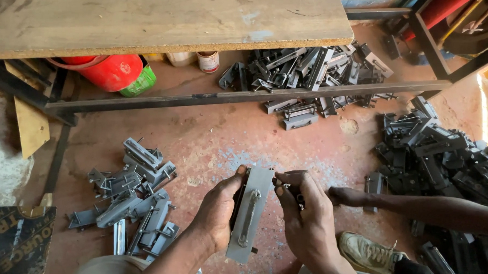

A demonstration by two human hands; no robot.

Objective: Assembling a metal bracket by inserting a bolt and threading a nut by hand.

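Above the red floor (pixel 211 146), left hand (pixel 217 211) grips a grey metal bracket (pixel 249 213); right hand (pixel 306 212) fingers pinch its top.

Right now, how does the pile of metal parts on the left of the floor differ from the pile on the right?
The left pile is small, light grey and loosely spread; the right pile is much bigger, darker and heaped. The left pile lies beside the person's left hand; another person's arm reaches toward the right pile. Both lie on the reddish floor.
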